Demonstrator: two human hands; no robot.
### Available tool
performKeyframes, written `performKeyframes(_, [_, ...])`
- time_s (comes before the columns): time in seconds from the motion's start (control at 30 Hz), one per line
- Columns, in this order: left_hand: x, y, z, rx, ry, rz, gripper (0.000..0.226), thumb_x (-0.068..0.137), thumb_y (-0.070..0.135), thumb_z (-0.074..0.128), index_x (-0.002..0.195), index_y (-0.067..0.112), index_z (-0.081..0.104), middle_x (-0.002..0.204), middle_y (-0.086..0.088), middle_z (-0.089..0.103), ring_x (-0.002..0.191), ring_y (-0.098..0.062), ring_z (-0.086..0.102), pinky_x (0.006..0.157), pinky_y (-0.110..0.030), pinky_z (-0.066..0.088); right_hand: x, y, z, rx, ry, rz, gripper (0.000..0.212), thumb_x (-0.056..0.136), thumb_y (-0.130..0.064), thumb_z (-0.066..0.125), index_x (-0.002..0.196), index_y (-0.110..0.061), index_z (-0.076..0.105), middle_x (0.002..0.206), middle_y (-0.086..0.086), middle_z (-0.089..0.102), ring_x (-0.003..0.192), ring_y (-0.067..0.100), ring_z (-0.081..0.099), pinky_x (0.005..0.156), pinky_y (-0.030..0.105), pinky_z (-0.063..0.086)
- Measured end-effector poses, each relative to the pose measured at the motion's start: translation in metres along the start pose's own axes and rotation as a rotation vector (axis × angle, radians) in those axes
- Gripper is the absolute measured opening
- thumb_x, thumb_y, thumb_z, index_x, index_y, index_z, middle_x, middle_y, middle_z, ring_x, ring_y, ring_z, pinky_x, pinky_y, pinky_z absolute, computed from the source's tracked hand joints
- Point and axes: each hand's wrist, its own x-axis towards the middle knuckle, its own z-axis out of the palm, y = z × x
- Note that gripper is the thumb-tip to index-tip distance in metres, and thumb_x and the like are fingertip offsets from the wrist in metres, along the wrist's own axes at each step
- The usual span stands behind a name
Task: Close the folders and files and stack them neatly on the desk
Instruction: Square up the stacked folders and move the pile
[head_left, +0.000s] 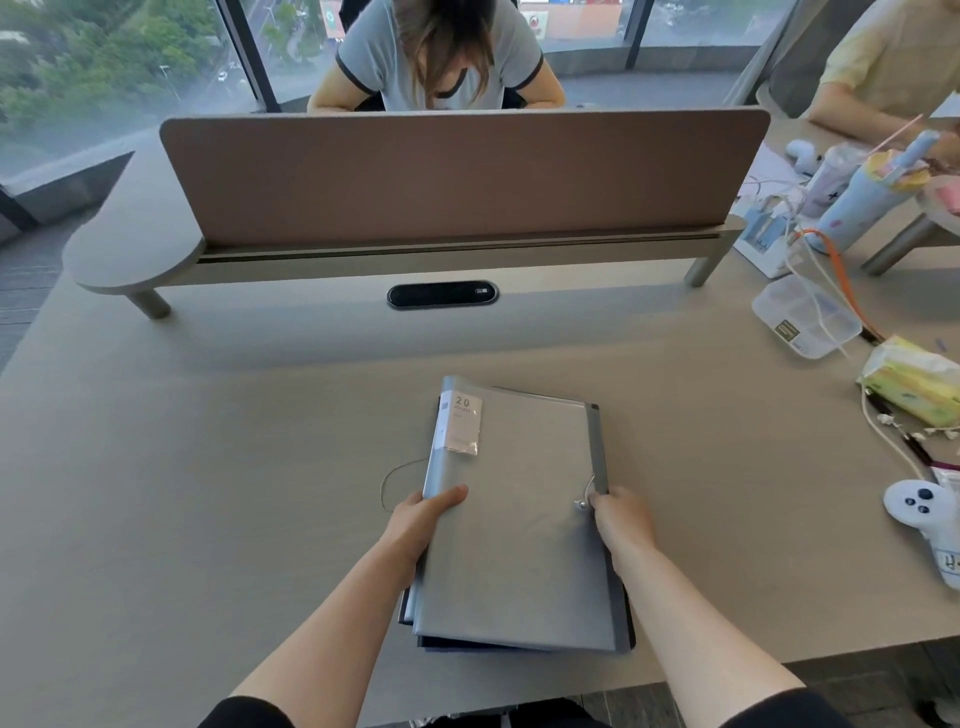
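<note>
A pale grey-brown desk (208, 467) carries a closed stack of grey folders (519, 519) at its centre near the front edge, a thin cord loop (395, 478) lying at the stack's nine o'clock. At two to three o'clock lie a clear plastic box (805, 317), a yellow-green tissue pack (914, 387) and a white game controller (917, 506). At twelve o'clock stand a raised shelf (130, 254) with a brown divider panel (457, 171), and a black cable port (441, 294).

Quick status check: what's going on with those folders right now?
Left hand and right hand grip the folder stack's sides. Folders closed, stacked on desk. Nothing blocking.
</note>
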Motion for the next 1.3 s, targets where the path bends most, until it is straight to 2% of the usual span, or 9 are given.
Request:
performKeyframes(0.13, [-0.01, 0.006, -0.006, -0.039, 0.031, 0.041, 0.039, 0.082, 0.034, 0.077, 0.11, 0.01, 0.063, 0.099, -0.014, 0.076, 0.081, -0.03, 0.074, 0.069, -0.039, 0.061, 0.007, -0.012, 0.009, 0.076, -0.031, -0.039, 0.012, 0.082, -0.013, 0.055, 0.078, -0.012, 0.066, 0.075, -0.003, 0.071, 0.069, 0.022, 0.058, 0.063, 0.031, 0.04])
performKeyframes(0.27, [-0.024, 0.021, -0.023, -0.09, 0.109, 0.125, 0.035, 0.082, 0.03, 0.077, 0.109, 0.01, 0.065, 0.098, -0.015, 0.077, 0.082, -0.032, 0.075, 0.073, -0.044, 0.062, 0.007, -0.044, 0.023, 0.06, -0.127, -0.116, 0.014, 0.086, -0.012, 0.053, 0.074, -0.012, 0.062, 0.074, 0.001, 0.068, 0.065, 0.02, 0.055, 0.059, 0.031, 0.036])
performKeyframes(0.4, [-0.038, 0.039, -0.054, -0.101, 0.206, 0.193, 0.031, 0.083, 0.029, 0.075, 0.108, 0.012, 0.067, 0.098, -0.015, 0.077, 0.086, -0.033, 0.075, 0.077, -0.045, 0.062, 0.003, -0.077, 0.044, -0.04, -0.234, -0.217, 0.017, 0.089, -0.021, 0.058, 0.081, -0.01, 0.067, 0.078, 0.005, 0.071, 0.067, 0.023, 0.06, 0.058, 0.031, 0.039])
performKeyframes(0.57, [-0.055, 0.055, -0.117, -0.134, 0.285, 0.245, 0.031, 0.085, 0.029, 0.074, 0.11, 0.011, 0.068, 0.098, -0.015, 0.078, 0.088, -0.034, 0.074, 0.077, -0.045, 0.062, -0.024, -0.118, 0.092, -0.161, -0.346, -0.37, 0.022, 0.088, -0.021, 0.061, 0.067, -0.015, 0.061, 0.061, -0.001, 0.056, 0.061, 0.021, 0.049, 0.055, 0.032, 0.03])
performKeyframes(0.7, [-0.064, 0.063, -0.178, -0.156, 0.306, 0.271, 0.035, 0.083, 0.031, 0.075, 0.11, 0.01, 0.068, 0.097, -0.015, 0.078, 0.088, -0.035, 0.075, 0.077, -0.045, 0.061, -0.049, -0.139, 0.146, -0.185, -0.388, -0.393, 0.024, 0.085, -0.024, 0.063, 0.063, -0.015, 0.059, 0.059, 0.0, 0.055, 0.061, 0.022, 0.048, 0.059, 0.031, 0.035])
performKeyframes(0.77, [-0.064, 0.064, -0.216, -0.162, 0.313, 0.278, 0.045, 0.075, 0.035, 0.078, 0.111, 0.009, 0.068, 0.097, -0.015, 0.078, 0.089, -0.036, 0.074, 0.077, -0.045, 0.061, -0.065, -0.147, 0.179, -0.209, -0.4, -0.408, 0.022, 0.084, -0.027, 0.064, 0.066, -0.015, 0.062, 0.062, -0.001, 0.057, 0.063, 0.022, 0.051, 0.061, 0.031, 0.04])
performKeyframes(0.93, [-0.055, 0.064, -0.299, -0.158, 0.307, 0.264, 0.052, 0.07, 0.041, 0.078, 0.111, 0.01, 0.068, 0.098, -0.015, 0.078, 0.09, -0.036, 0.074, 0.079, -0.048, 0.061, -0.099, -0.156, 0.255, -0.252, -0.393, -0.404, 0.027, 0.087, -0.026, 0.062, 0.062, -0.016, 0.058, 0.058, -0.002, 0.053, 0.057, 0.018, 0.046, 0.055, 0.03, 0.033])
performKeyframes(1.1, [-0.034, 0.06, -0.369, -0.156, 0.319, 0.234, 0.038, 0.087, 0.037, 0.07, 0.112, 0.008, 0.068, 0.097, -0.016, 0.078, 0.087, -0.034, 0.075, 0.081, -0.047, 0.06, -0.121, -0.158, 0.323, -0.315, -0.365, -0.396, 0.037, 0.087, -0.023, 0.062, 0.054, -0.015, 0.045, 0.052, -0.003, 0.042, 0.053, 0.018, 0.037, 0.052, 0.031, 0.025])
performKeyframes(1.3, [-0.009, 0.054, -0.421, -0.148, 0.324, 0.196, 0.036, 0.089, 0.038, 0.068, 0.109, 0.008, 0.069, 0.098, -0.016, 0.078, 0.086, -0.033, 0.074, 0.079, -0.046, 0.061, -0.133, -0.161, 0.377, -0.409, -0.328, -0.39, 0.045, 0.089, -0.021, 0.061, 0.052, -0.015, 0.037, 0.051, -0.002, 0.039, 0.05, 0.016, 0.034, 0.049, 0.032, 0.023])
